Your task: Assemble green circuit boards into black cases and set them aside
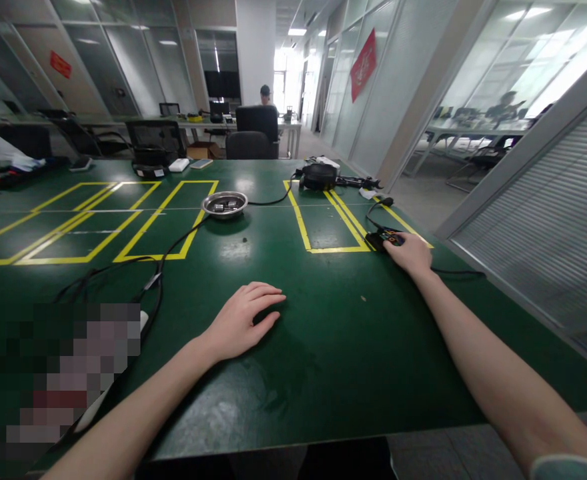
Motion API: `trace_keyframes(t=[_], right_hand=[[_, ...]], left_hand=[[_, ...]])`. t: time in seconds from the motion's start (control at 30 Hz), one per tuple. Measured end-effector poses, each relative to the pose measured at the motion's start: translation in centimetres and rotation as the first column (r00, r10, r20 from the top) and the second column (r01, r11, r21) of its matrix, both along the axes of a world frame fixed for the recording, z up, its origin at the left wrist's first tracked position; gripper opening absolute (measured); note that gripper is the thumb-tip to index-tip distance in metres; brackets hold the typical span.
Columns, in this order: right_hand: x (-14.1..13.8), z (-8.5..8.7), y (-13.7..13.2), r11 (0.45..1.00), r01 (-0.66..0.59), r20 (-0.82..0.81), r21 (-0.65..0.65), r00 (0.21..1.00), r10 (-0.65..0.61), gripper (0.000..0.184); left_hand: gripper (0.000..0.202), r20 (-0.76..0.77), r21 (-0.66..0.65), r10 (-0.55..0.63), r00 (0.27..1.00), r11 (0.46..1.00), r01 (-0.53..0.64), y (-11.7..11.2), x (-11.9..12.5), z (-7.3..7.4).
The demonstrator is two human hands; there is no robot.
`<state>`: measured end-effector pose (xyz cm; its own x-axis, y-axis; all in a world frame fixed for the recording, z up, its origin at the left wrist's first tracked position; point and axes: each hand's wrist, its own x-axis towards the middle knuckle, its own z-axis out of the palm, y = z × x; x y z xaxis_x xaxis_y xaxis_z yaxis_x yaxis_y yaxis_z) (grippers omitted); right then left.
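Observation:
My left hand [243, 319] lies flat on the green table [323, 347], fingers loosely stretched and holding nothing. My right hand [409, 253] reaches far to the right and rests on a small black device [383, 238] with coloured buttons, fingers curled over it. A black cable runs from that device toward the table's right edge. A round metal dish [224, 203] holding several small metal parts sits in the middle of the table, well beyond my left hand.
Yellow tape rectangles [323, 223] mark the tabletop. A black pouch with cables [318, 176] lies at the far side. Black cables [158, 273] trail to the left. Office chairs [253, 133], desks and a seated person stand behind; glass partitions line the right.

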<state>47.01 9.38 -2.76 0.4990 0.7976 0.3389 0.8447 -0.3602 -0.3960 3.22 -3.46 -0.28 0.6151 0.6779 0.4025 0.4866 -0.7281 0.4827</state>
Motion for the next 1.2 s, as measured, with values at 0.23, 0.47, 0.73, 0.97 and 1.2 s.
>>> trace_keyframes(t=[0.23,0.47,0.73,0.97,1.2], right_hand=[[-3.6,1.6,-0.8,0.981,-0.147,-0.041,-0.124,0.989,0.143,0.047],[-14.0,1.2,-4.8,0.683,-0.731,-0.078,-0.019,0.682,0.727,0.036],[-20.7,1.6,-12.8,0.107,-0.993,-0.175,0.042,0.098,0.98,0.032],[-19.7,2.6,-13.1,0.215,-0.948,-0.306,0.234,0.139,0.942,0.04],[-18.5,2.8,-12.2,0.172,-0.972,-0.249,0.161,0.128,0.96,0.031]], left_hand=[[0.027,0.0,-0.002,-0.007,1.0,1.0,0.007,0.1,-0.1,0.0],[0.033,0.028,0.018,0.015,1.0,1.0,-0.015,0.1,-0.2,0.2],[0.035,-0.136,-0.032,-0.01,0.991,0.999,0.005,-0.5,0.1,1.1],[0.049,-0.201,0.034,0.034,0.979,0.999,-0.027,-0.5,0.1,1.2],[0.038,-0.19,0.033,0.01,0.982,0.999,-0.004,0.1,-0.2,0.7]])
